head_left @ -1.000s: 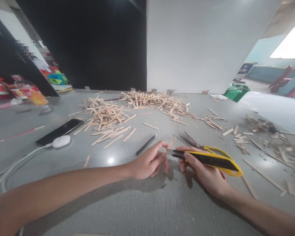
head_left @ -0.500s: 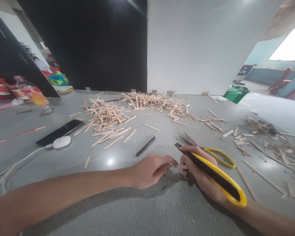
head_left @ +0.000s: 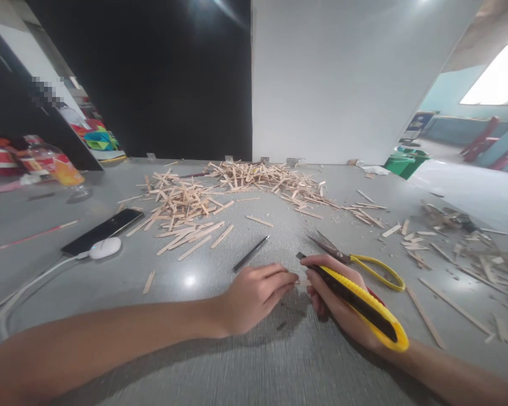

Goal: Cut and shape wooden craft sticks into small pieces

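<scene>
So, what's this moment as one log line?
Left hand: pinching small wood piece | right hand: holding yellow cutter | nearby: pen, scissors, wooden sticks

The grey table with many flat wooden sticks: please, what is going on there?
A person's left hand pinches a small pale wooden piece, mostly hidden from view. The right hand grips a long yellow-and-black cutter, which slants forward and to the left. Beyond the hands, on the grey table, lie a slim dark pen, yellow-handled metal scissors and heaps of flat pale wooden sticks.
</scene>
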### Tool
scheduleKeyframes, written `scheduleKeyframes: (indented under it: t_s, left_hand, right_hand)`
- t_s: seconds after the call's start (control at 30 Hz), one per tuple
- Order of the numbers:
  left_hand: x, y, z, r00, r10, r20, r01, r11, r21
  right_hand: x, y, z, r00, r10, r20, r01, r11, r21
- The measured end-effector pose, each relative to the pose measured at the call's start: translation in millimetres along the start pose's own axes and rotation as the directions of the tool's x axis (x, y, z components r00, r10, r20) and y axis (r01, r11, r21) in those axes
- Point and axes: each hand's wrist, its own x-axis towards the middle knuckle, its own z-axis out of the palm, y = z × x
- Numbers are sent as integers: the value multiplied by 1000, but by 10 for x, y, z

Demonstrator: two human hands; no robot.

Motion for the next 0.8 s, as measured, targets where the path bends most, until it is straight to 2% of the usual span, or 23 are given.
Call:
scheduleKeyframes:
  t_s: [0.23, 0.67, 0.8]
  left_hand:
    - [-5, -36, 33, 993, 23, -115, -14, 997, 81]
    - [-40, -48, 45, 988, 26, -155, -22, 999, 28]
    - [-52, -63, 44, 988, 31, -149, -29, 999, 16]
  right_hand:
    - [-1, -23, -12, 995, 24, 95, -27, 999, 25]
    - [1, -83, -19, 980, -17, 198, 22, 1000, -23]
    - [6, -34, -30, 974, -46, 221, 56, 998, -38]
